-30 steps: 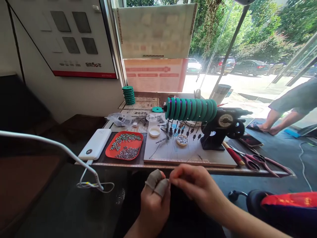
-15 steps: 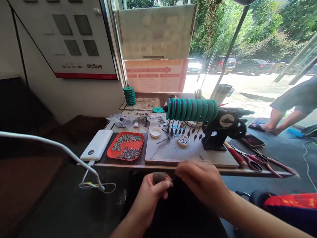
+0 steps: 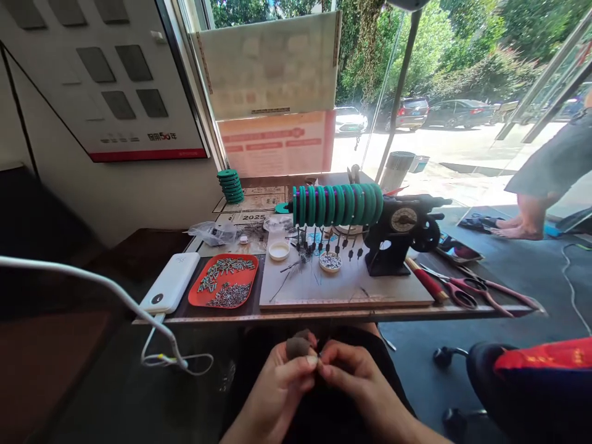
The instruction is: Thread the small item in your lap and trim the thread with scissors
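Over my lap, in front of the table edge, both hands meet fingertip to fingertip. My left hand (image 3: 287,377) is closed in a pinch, and a grey-brown cover (image 3: 296,348) wraps one of its fingers. My right hand (image 3: 354,370) is also closed, thumb and index finger pressed together beside the left fingertips. A small dark bit shows between the two pinches, too tiny to name. Nearest on the table is a pale board (image 3: 296,297) with thin dark strands and a round dish (image 3: 330,263) of small silvery beads.
A red tray (image 3: 194,298) of small metal pieces lies beside a white power bank (image 3: 171,282). Green discs (image 3: 337,205) line a black hand-cranked machine (image 3: 391,237). Scissors (image 3: 462,290) lie at the right. A stool (image 3: 490,382) stands low right; a person's legs (image 3: 530,197) show outside.
My right hand has come down and in from above the table edge to meet my left fingertips. The view has shifted a little to the right.
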`<state>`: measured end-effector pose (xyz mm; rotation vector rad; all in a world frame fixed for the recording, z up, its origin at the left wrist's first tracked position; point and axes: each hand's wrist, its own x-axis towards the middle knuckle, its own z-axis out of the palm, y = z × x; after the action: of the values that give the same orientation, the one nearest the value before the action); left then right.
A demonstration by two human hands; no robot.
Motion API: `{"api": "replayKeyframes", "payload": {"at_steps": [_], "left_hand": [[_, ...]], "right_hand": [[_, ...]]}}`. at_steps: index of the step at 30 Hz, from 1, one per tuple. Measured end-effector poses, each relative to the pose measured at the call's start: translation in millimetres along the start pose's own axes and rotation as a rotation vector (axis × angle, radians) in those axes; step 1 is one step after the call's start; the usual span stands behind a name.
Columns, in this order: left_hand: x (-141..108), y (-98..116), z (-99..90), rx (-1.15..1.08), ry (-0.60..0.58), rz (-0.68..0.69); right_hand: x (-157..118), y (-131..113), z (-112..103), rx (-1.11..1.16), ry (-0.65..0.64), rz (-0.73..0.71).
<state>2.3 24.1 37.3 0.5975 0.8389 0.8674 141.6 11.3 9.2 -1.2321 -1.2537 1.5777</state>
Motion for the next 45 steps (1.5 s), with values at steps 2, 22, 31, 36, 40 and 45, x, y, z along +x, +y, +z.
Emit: {"api": "replayKeyframes", "payload": {"at_steps": [2, 22, 31, 36, 40, 45], "left_hand": [[-1, 0, -1.1, 0.256, -0.019, 0.127], [-13, -20, 6.0, 0.547, -0.074, 0.448], [-10, -24, 8.8, 0.453, -0.038, 0.380], [-8, -26, 6.2, 0.450, -0.024, 0.360], [-8, -23, 5.0, 0.436, -0.042, 0.379], [-9, -23, 9.4, 0.417, 0.040, 0.380]], "right_hand": [[-7, -1, 5, 0.242, -0.065, 0.231], [-27, -77, -4, -0.541, 0.363, -0.394], [-34, -45, -24, -1.157, 0.588, -1.061], [-39, -39, -26, -1.194, 0.545, -1.095], [-43, -49, -23, -0.889, 0.436, -0.924], [-47, -42, -16, -0.675, 0.249, -0.838]]}}
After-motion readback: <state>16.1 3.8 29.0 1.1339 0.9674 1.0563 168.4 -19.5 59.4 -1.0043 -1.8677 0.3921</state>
